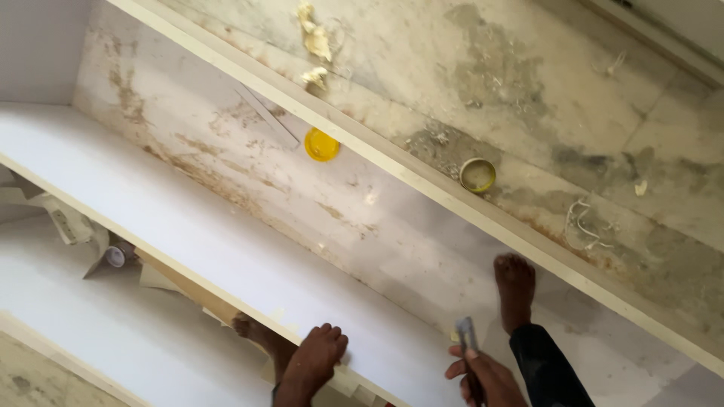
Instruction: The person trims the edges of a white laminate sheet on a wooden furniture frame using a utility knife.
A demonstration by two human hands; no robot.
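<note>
Nearest, at the bottom edge of the view, the person's left hand (315, 360) presses flat, fingers spread slightly, on the near end of the long white laminated board (226, 256), holding nothing. Just right of it, the right hand (483, 375) has its fingers wrapped round the handle of a small flat-bladed metal scraper (467, 335), blade pointing up near the board's edge. A bare foot (515, 290) stands beyond on the stained concrete floor (249, 143). To work that edge well, I judge the blade should stay flat and low while the left hand keeps the board pinned. Farther off, a round yellow plastic lid (321, 144) lies on the floor beside the pale wooden rail (422, 177), and a small open tin (477, 174) sits across it.
</note>
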